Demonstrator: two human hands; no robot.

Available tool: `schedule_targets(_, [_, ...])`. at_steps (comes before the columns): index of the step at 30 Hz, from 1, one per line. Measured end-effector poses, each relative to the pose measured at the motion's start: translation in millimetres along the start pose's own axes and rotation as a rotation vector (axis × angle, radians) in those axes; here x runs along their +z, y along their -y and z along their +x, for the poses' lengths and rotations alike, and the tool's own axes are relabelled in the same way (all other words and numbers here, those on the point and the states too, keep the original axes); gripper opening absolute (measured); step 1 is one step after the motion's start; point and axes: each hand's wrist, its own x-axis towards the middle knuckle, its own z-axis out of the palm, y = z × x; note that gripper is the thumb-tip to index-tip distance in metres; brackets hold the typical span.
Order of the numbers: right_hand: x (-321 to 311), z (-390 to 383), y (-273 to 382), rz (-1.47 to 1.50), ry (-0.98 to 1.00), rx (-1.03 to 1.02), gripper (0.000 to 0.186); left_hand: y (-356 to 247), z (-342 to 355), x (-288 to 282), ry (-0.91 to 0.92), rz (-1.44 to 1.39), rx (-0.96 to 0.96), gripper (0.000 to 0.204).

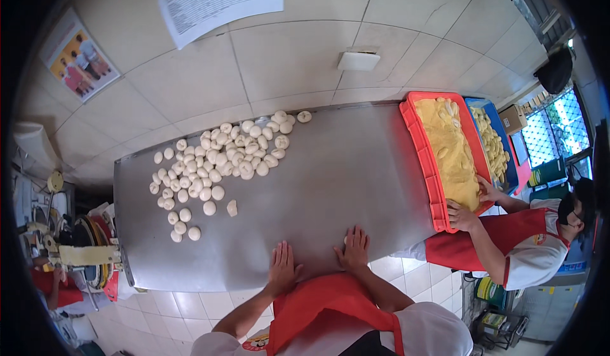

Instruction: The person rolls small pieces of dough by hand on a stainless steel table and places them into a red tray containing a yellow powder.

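My left hand lies flat on the near edge of the steel table, fingers stretched out and holding nothing. My right hand rests a little further right on the same edge, also open, its thumb apart from the fingers. Beyond my left hand, toward the far left, many round white dough balls are heaped and scattered on the metal. Nearest to that hand is a small irregular scrap of dough, lying apart from the heap. Neither hand touches any dough.
At the table's right end stands a red crate holding a yellow crumb-like coating; a co-worker in a red apron has both hands at it. Behind it is a blue crate of yellow-coated pieces. A machine stands left of the table.
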Motion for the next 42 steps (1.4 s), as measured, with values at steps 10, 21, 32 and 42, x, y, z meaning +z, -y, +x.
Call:
schedule_targets(10, [-89.2, 283.9, 32.1, 0.048, -0.111, 0.051, 0.078, -15.9, 288.0, -58.9, -0.135, 0.31, -0.013, 0.094])
schedule_targets(21, [-70.4, 234.9, 16.9, 0.121, -0.163, -0.091, 0.061, -43.5, 136.3, -9.5, -0.167, 0.058, -0.113, 0.082])
schedule_targets(32, [37.0, 91.1, -54.3, 2.627, 0.132, -0.34, 0.056, -120.2, 139.2, -30.9, -0.036, -0.629, 0.249, 0.078])
schedule_targets(42, [-193.8, 185.2, -123.4, 2.421, -0.169, -0.01, 0.091, 25.6, 360.1, -122.9, -0.32, 0.005, -0.253, 0.069])
